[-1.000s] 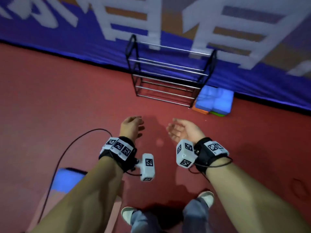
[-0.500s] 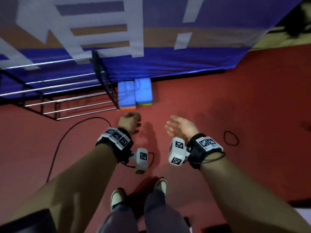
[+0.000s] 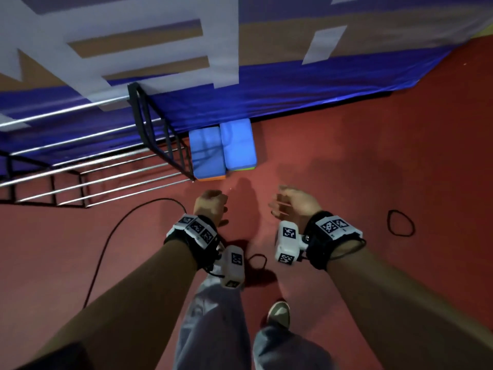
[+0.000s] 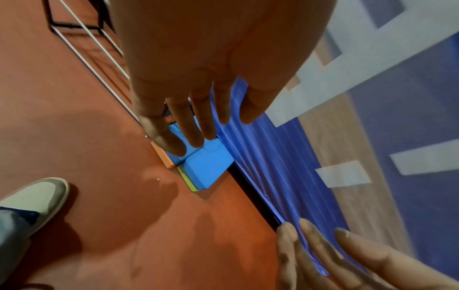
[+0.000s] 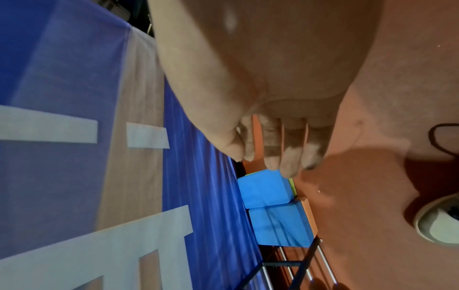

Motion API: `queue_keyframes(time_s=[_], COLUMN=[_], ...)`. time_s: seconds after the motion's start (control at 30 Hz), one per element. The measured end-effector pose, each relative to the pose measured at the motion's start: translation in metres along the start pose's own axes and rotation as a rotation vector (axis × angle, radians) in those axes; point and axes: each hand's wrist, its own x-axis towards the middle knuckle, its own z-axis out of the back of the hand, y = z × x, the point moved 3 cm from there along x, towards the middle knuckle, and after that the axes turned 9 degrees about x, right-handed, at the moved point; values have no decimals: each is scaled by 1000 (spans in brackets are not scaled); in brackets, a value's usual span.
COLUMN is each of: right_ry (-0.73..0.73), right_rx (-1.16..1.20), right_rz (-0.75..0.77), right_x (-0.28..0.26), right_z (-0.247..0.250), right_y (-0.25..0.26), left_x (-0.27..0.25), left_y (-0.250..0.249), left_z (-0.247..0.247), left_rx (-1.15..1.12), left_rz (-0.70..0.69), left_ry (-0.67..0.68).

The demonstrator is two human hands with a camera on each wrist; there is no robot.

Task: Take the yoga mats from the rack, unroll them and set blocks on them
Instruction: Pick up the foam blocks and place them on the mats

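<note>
- The left hand (image 3: pixel 210 206) hung over the red floor (image 3: pixel 373 169) with its fingers (image 4: pixel 188 127) loosely spread and holding nothing, as the left wrist view showed plainly
- The right hand (image 3: pixel 296 202) was level with it, well apart from it, its fingers (image 5: pixel 285 157) relaxed, lying side by side and likewise empty
- Both hands pointed toward the two blue blocks (image 3: pixel 222 149), which lay side by side on the floor against the foot of the blue banner (image 3: pixel 293 102) and just beside the right end of the rack (image 3: pixel 149 134); I judged the reach was being lined up on them, one block for each hand
- One block showed an orange underside and the other a green one, so each seemed to be a stack or a two-colour block; I could not tell which
- The rack's bars were bare in what the views showed, and no yoga mat was in sight in any view, so I took it that the mats were off the rack and the block step was in hand
- The blocks lay flat with their broad faces up, which should let the fingers close over the long edges from above
- A black cable (image 3: pixel 112 236) ran along the floor left of the feet, and a small dark loop (image 3: pixel 400 222) lay to the right: both could snag a shoe (image 3: pixel 278 313) on the walk back
</note>
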Motion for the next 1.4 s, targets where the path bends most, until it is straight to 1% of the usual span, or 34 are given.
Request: queue_keyframes(time_s=[0.1, 0.17, 0.27, 0.33, 0.43, 0.57, 0.67, 0.77, 0.83, 0.9, 1.0, 1.17, 1.27, 1.33, 1.4], right_ry=[-19, -38, -40, -29, -35, -71, -108, -165, -185, -166, -161, -221, -270, -268, -260], right_rx=[-10, -25, -63, -124, -217, -313, -424, -534, -571, -579, -562, -528, -475, -423, -396], right_rz=[-11, -17, -21, -29, -24, -12, 9, 108, 147, 145, 126, 111, 118, 106, 98], right_x=[52, 87, 137, 178, 239, 329, 399, 448, 468, 480, 490, 493, 487, 480, 473], right_z=[-46, -73, -100, -113, -120, -116, -110, -96, -89, -88, -87, -83, -83, -84, -83], right_y=[7, 9, 9, 8, 3, -7, -21, -33, -39, -43, -48, -46, -35, -26, -15], left_x=[59, 99, 155, 195, 248, 319, 373, 417, 429, 441, 451, 456, 445, 434, 421], left_y=[-18, -25, -27, -20, -3, 25, 56, 87, 92, 96, 97, 100, 93, 87, 79], left_z=[11, 16, 17, 14, 8, -5, -13, -14, -16, -18, -17, -15, -10, -6, -3], left_rx=[-37, -15, 6, 0, -7, -44, -13, 77, 17, -40, -78, -169, -208, -228, -257], left_rz=[45, 68, 96, 121, 158, 194, 226, 178, 129, 116, 160, 194, 198, 229, 255], left_ry=[-11, -27, -59, -81, -113, -145, -234, -318, -330, -301, -307, -305, -348, -368, -360])
